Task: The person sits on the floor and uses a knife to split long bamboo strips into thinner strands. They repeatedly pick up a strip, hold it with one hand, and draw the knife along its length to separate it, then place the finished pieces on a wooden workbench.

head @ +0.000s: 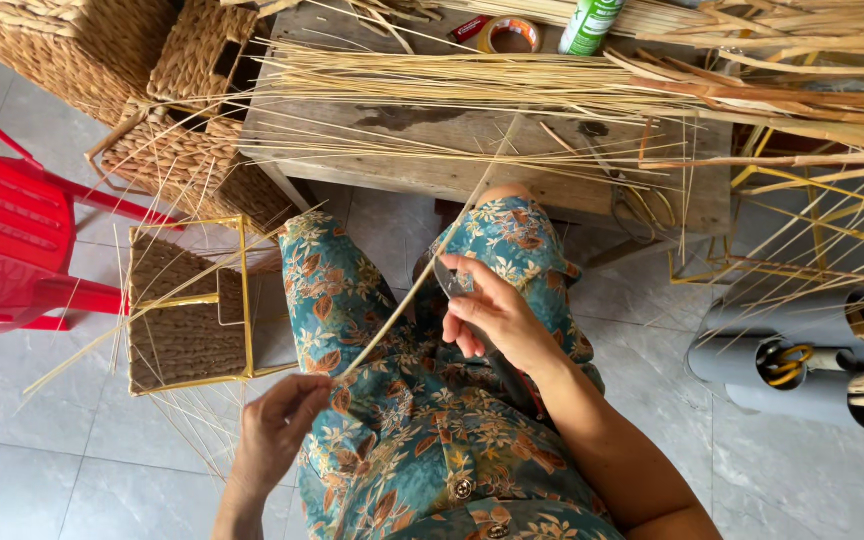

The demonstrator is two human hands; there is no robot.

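Nearest the camera, over a lap in blue-green floral cloth, the left hand [277, 425] pinches the lower end of a long pale reed strip [407, 295], fingers closed narrowly on it beside the knee. A little farther out the right hand [492, 315] is wrapped around a knife [449, 278], whose dull grey blade lies against the strip where it crosses the thigh. The step in hand looks like shaving or splitting the strip; as a judgement, the next move calls for a steady pull along its length with the blade kept at a shallow angle, since the strip is thin and could snap or be cut through. The strip itself is straw-coloured, flat and slender, running taut from the lap up toward the bench [472, 165]. Beyond the knees a gold wire frame [244, 300] holds a woven brown panel on the tiled floor, near a red plastic chair [12, 250]. Farther still, bundles of reeds [512, 85] lie across the wooden bench, with woven baskets [152, 100] to its left and grey pipes [802, 345] to the right.
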